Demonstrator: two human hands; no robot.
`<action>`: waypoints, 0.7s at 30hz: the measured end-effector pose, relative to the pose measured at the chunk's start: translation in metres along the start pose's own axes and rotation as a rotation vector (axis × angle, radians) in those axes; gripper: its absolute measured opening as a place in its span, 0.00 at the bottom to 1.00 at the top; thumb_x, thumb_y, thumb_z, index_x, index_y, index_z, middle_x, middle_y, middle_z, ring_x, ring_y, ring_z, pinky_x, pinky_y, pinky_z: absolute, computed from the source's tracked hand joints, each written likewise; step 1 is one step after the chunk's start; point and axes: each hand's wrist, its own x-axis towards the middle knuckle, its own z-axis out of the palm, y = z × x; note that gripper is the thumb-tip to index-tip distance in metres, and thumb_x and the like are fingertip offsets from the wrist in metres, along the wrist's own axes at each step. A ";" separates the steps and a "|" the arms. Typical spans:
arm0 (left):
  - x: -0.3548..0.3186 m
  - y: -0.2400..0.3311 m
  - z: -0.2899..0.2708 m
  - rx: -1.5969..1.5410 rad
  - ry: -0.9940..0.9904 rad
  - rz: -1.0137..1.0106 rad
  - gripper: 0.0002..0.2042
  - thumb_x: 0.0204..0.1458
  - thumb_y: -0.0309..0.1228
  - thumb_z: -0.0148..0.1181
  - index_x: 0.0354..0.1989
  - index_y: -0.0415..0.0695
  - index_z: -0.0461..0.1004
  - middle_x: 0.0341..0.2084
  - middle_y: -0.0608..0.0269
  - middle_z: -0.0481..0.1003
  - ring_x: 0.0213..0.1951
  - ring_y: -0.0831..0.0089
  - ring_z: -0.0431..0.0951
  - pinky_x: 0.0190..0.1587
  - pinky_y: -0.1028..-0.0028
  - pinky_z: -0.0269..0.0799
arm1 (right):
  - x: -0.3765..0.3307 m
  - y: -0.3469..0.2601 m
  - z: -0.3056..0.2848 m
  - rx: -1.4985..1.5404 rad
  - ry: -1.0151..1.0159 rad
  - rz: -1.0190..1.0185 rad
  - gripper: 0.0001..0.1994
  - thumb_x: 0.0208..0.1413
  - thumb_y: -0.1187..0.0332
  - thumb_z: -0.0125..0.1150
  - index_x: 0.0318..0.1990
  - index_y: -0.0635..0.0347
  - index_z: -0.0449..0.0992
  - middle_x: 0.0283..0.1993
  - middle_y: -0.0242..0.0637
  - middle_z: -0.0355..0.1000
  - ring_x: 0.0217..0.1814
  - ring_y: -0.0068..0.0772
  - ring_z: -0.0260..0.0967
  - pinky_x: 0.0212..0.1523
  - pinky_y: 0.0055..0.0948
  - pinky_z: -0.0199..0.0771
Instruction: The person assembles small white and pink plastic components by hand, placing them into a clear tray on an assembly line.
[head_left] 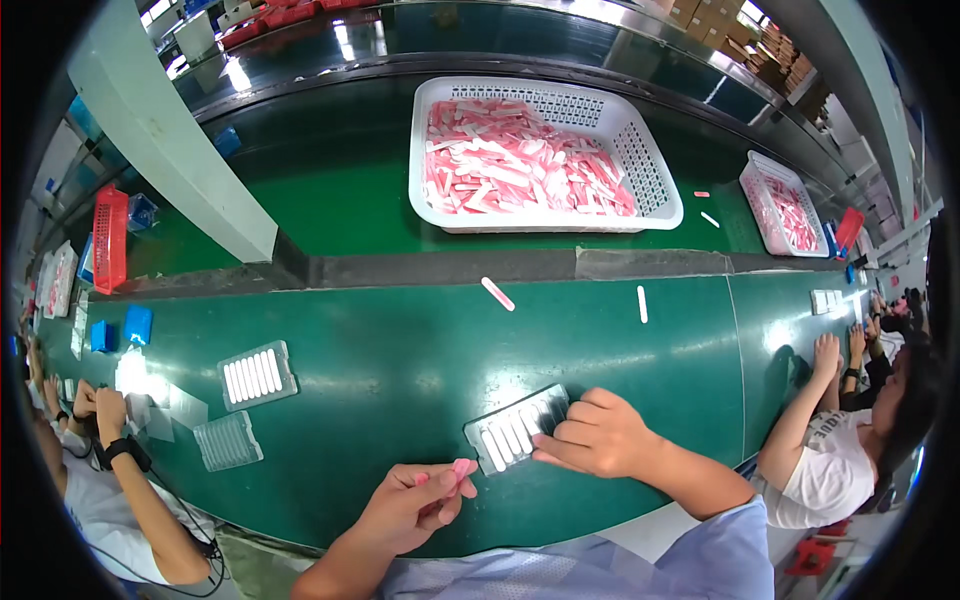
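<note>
The left hand [415,500] had thumb and fingers pinched on a small pink piece [461,468], its long axis too hidden to read. The right hand [605,437] was curled, fingertips at the right part of a clear tray [555,397]; whether they gripped anything, I couldn't tell. That tray sat between the hands, slightly ahead, its long axis slanting from beside the left fingers away to the right. Its white strips [516,433] lay crosswise (a tidy row, I noticed), far ends tipped leftward. The near edge of the green worktop [400,370] curved close by both hands; the roomiest stretch ran ahead, past two loose strips [497,294], to a dark ledge [430,268].
</note>
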 end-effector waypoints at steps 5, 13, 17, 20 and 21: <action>0.003 0.002 0.007 0.001 0.016 -0.036 0.12 0.68 0.29 0.58 0.52 0.34 0.81 0.36 0.57 0.83 0.26 0.74 0.73 0.26 0.78 0.67 | 0.000 0.004 -0.010 0.364 -0.111 0.219 0.15 0.54 0.60 0.73 0.47 0.56 0.85 0.30 0.28 0.64 0.33 0.31 0.63 0.36 0.32 0.61; 0.015 -0.010 0.010 0.052 -0.166 -0.138 0.14 0.68 0.32 0.59 0.54 0.36 0.81 0.40 0.59 0.82 0.29 0.77 0.75 0.21 0.81 0.55 | 0.038 -0.029 0.006 0.843 0.065 0.444 0.10 0.52 0.72 0.75 0.43 0.56 0.87 0.24 0.29 0.70 0.26 0.30 0.66 0.32 0.31 0.64; 0.009 -0.008 0.020 0.111 -0.077 -0.117 0.13 0.68 0.28 0.57 0.56 0.36 0.80 0.39 0.56 0.82 0.27 0.76 0.74 0.21 0.81 0.57 | 0.027 -0.014 -0.011 0.827 0.205 0.713 0.06 0.51 0.76 0.75 0.37 0.57 0.88 0.22 0.30 0.70 0.25 0.27 0.66 0.30 0.28 0.65; 0.007 -0.009 0.009 0.084 -0.058 -0.081 0.13 0.67 0.27 0.58 0.57 0.36 0.80 0.40 0.56 0.82 0.27 0.76 0.74 0.21 0.80 0.55 | 0.008 0.004 -0.017 0.654 0.237 0.525 0.06 0.53 0.78 0.73 0.38 0.59 0.88 0.24 0.29 0.72 0.25 0.24 0.65 0.28 0.28 0.64; 0.007 -0.009 0.008 0.081 -0.056 -0.079 0.13 0.67 0.27 0.58 0.57 0.36 0.80 0.40 0.56 0.82 0.27 0.76 0.74 0.21 0.80 0.55 | 0.004 0.005 -0.017 0.661 0.182 0.461 0.06 0.53 0.79 0.72 0.39 0.60 0.88 0.25 0.29 0.74 0.25 0.23 0.64 0.27 0.27 0.63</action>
